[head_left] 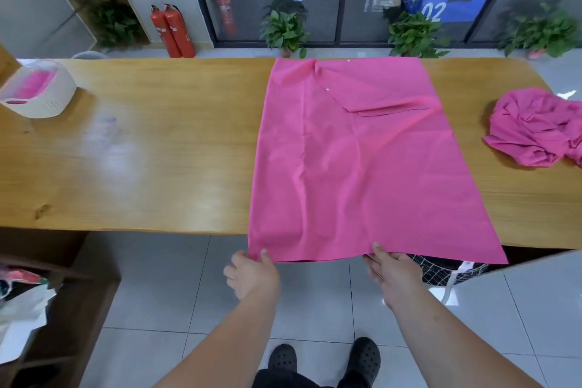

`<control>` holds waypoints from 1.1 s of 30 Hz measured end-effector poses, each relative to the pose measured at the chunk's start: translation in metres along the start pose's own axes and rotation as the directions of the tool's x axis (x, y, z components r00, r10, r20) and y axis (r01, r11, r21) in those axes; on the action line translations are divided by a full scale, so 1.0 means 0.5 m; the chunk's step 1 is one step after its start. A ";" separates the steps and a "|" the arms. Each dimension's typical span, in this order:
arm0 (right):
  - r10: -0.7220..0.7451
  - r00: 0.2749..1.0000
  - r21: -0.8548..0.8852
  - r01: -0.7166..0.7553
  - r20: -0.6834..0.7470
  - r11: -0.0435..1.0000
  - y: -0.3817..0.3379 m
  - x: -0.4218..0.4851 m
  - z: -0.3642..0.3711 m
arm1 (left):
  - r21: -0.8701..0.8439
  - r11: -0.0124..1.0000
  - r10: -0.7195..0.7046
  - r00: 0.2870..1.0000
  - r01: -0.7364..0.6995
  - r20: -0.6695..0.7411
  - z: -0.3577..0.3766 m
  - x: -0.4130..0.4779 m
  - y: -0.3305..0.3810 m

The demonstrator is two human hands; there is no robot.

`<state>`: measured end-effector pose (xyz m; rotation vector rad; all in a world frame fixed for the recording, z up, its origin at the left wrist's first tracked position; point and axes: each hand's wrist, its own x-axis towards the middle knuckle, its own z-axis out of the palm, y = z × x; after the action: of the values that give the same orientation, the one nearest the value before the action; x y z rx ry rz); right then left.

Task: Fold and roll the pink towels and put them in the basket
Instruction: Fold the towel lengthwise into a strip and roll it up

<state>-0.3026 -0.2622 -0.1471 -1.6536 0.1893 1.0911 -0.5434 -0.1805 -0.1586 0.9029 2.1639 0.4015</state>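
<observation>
A large pink towel [352, 161] lies spread flat across the wooden table [141, 151], its near edge hanging over the table's front. A small corner is folded over near its far right. My left hand [252, 271] pinches the towel's near left corner. Near the middle of the same edge, my right hand [390, 274] grips the cloth, thumb on top. A crumpled pink towel [535, 126] lies at the table's right end. At the far left stands a white basket [37, 88] with pink rolled towels inside.
A dark mesh basket [441, 271] sits on the floor under the table's right part. A dark wooden shelf [63, 293] with bags stands at the lower left. Red fire extinguishers [173, 31] and potted plants line the glass wall behind.
</observation>
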 end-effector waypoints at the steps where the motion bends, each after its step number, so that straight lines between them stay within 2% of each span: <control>1: -0.012 1.000 -0.012 0.012 -0.009 1.000 -0.001 0.002 0.002 | 0.064 0.998 0.015 1.000 -0.016 0.019 -0.013 0.026 0.003; 3: -0.023 1.000 -0.032 0.022 -0.016 0.999 -0.004 0.007 0.005 | 0.071 0.996 0.042 0.991 -0.051 0.127 -0.030 0.069 0.008; 6: -0.029 0.999 -0.027 0.028 -0.016 0.999 -0.008 0.010 0.008 | -0.093 0.990 0.126 0.968 -0.108 0.217 -0.049 0.105 0.000; 11: -0.041 0.991 -0.006 0.041 -0.123 0.999 -0.010 0.008 0.023 | -0.324 0.943 0.136 0.979 -0.081 0.150 -0.096 0.111 0.005; 14: -0.029 0.981 -0.026 0.025 -0.194 0.999 -0.002 -0.003 0.041 | -0.352 0.936 0.056 0.988 -0.002 0.142 -0.114 0.105 -0.003; 17: 0.030 0.988 0.042 -0.023 -0.154 0.999 -0.003 -0.013 0.056 | -0.402 0.914 0.002 0.991 0.054 0.137 -0.120 0.093 0.034; 19: 0.029 0.991 0.107 -0.015 -0.130 0.994 -0.022 -0.016 0.066 | -0.495 0.869 0.122 0.975 -0.015 0.185 -0.123 0.065 0.123; 21: -0.012 0.991 0.199 0.040 -0.136 0.979 -0.052 -0.025 0.076 | -0.635 0.746 0.401 0.896 -0.200 0.189 -0.142 0.027 0.224; 22: -0.040 0.988 0.239 0.075 -0.150 0.968 -0.061 -0.029 0.081 | -0.657 0.688 0.507 0.852 -0.309 0.130 -0.159 0.016 0.258; 23: -0.071 0.983 0.259 0.113 -0.167 0.959 -0.065 -0.033 0.086 | -0.637 0.667 0.550 0.832 -0.388 0.069 -0.177 0.017 0.276; 24: -0.100 0.979 0.252 0.144 -0.179 0.957 -0.063 -0.040 0.091 | -0.569 0.689 0.552 0.834 -0.449 0.010 -0.190 0.037 0.267; 26: -0.111 0.978 0.166 0.141 -0.177 0.976 -0.044 -0.047 0.100 | -0.228 0.839 0.504 0.864 -0.493 -0.016 -0.203 0.102 0.189; 27: -0.077 0.984 0.101 0.095 -0.163 0.990 -0.029 -0.045 0.100 | -0.032 0.894 0.448 0.894 -0.447 0.013 -0.202 0.135 0.132; 29: 0.031 0.994 0.005 -0.031 -0.100 1.000 -0.004 -0.038 0.092 | 0.244 0.923 0.274 0.953 -0.298 0.129 -0.197 0.179 0.040; 31: 0.079 0.995 -0.011 -0.079 -0.064 0.997 -0.002 -0.034 0.083 | 0.270 0.920 0.219 0.945 -0.283 0.243 -0.185 0.182 0.029; 33: 0.012 0.992 0.060 -0.005 -0.123 0.998 -0.021 -0.034 0.078 | -0.020 0.940 0.333 0.908 -0.340 0.253 -0.173 0.150 0.101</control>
<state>-0.3275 -0.2320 -0.1271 -1.6685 0.3063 0.9811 -0.6185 -0.0918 -0.1124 1.2767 1.7842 0.4022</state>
